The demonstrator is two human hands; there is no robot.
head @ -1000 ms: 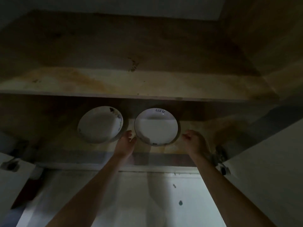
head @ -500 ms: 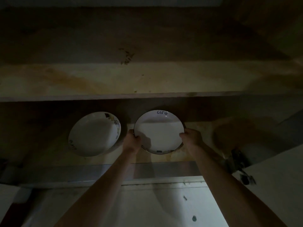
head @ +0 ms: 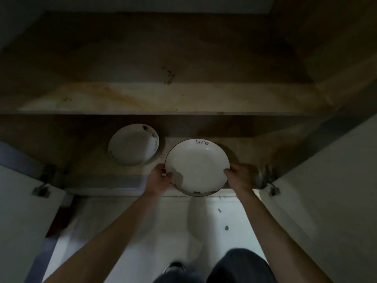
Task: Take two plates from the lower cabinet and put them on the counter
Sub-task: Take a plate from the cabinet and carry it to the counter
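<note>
While both hands clamp the plate [head: 196, 167], it is at the front edge of the cabinet [head: 87, 166], and its near rim reaches out past the bottom board. The left hand [head: 160, 178] grips the left rim and the right hand [head: 238, 177] grips the right rim. The thumbs lie on the upper face and the other fingers are hidden under it. The hands are apart, with the plate between them.

To do this step well, I think the plate should stay level and come straight toward the body. It should rise only when its far rim is free of the shelf [head: 163, 99] above. The glazed surface is probably slippery, so the thumbs should press firmly.

The other plate [head: 132, 145] lies farther back and to the left, apart from the first one, and it has a painted pattern on its rim. It waits for a second reach. The left door [head: 20, 211] and the right door [head: 326, 190] stand open on the two sides. A hinge [head: 272, 187] is just beside the right hand and could catch the knuckles. A knee [head: 240, 264] is below the plate. The light is dim, and the counter is not in view.
</note>
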